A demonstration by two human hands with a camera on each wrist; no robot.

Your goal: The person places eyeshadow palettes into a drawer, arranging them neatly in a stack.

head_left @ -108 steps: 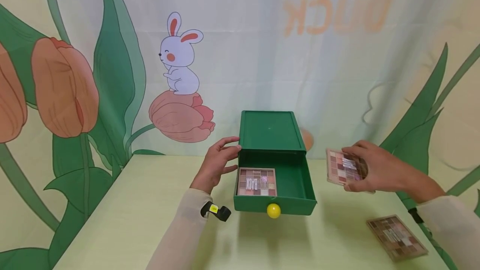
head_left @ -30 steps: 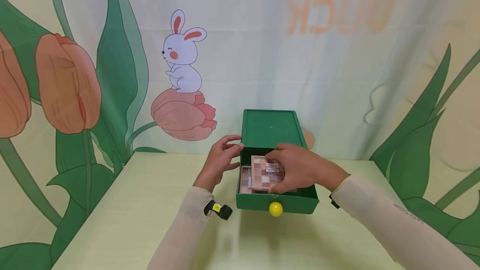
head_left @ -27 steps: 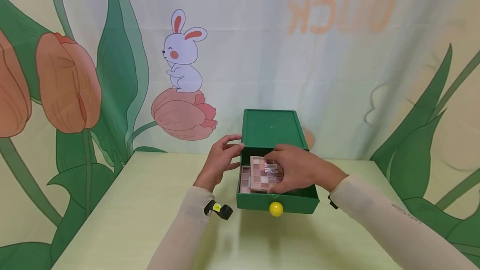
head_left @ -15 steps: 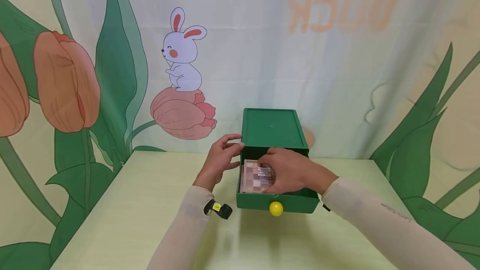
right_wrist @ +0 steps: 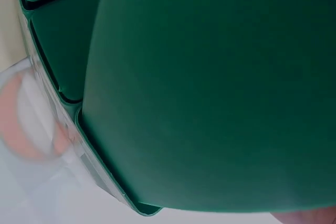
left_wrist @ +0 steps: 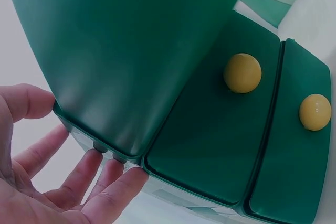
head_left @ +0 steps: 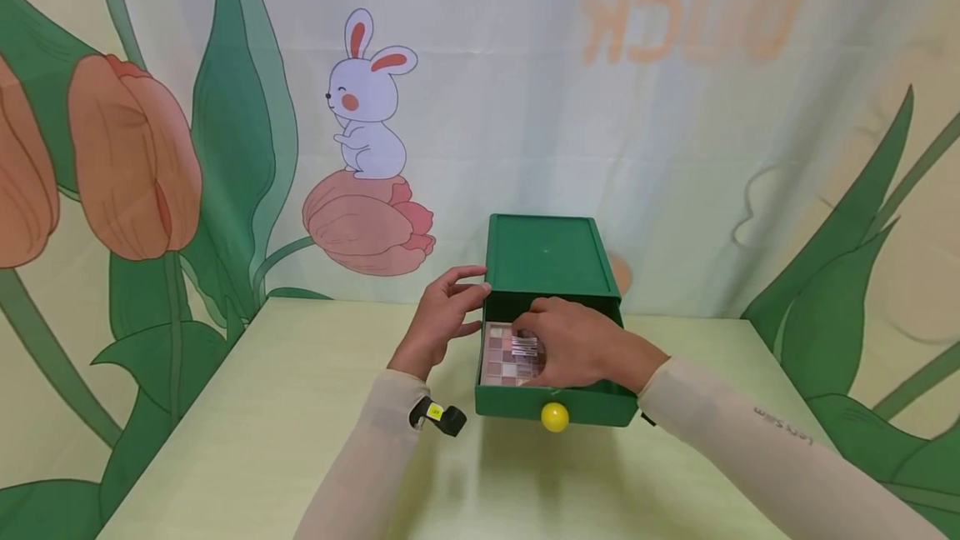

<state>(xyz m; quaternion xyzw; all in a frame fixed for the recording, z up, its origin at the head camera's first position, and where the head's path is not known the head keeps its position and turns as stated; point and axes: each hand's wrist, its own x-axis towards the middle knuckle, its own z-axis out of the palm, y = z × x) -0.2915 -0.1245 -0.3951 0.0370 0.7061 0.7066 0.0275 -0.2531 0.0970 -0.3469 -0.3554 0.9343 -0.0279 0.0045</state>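
Note:
My right hand (head_left: pixel 588 346) reaches into the pulled-out top drawer (head_left: pixel 517 401) of a green cabinet (head_left: pixel 547 252). Between thumb and fingers it grips an eyeshadow palette (head_left: pixel 499 357), which lies low at the drawer's left side; its right part is covered by the hand. My left hand (head_left: pixel 438 319) has its fingertips against the cabinet's left side. In the left wrist view, the left hand's spread fingers (left_wrist: pixel 115 198) touch the cabinet's edge. The drawer's underside (right_wrist: pixel 210 93) fills most of the right wrist view, hiding nearly all of that hand.
A yellow knob (head_left: pixel 555 417) sits on the drawer front. Below are closed drawers with yellow knobs (left_wrist: pixel 242 73). The cabinet stands on a pale table (head_left: pixel 300 407) before a printed curtain (head_left: pixel 480 107). The right sleeve (head_left: pixel 757 440) crosses the table's right part.
My right hand has brought the palette from right of the cabinet into the drawer, then left and down over the palette lying there, which is now hidden. The left hand has stayed put.

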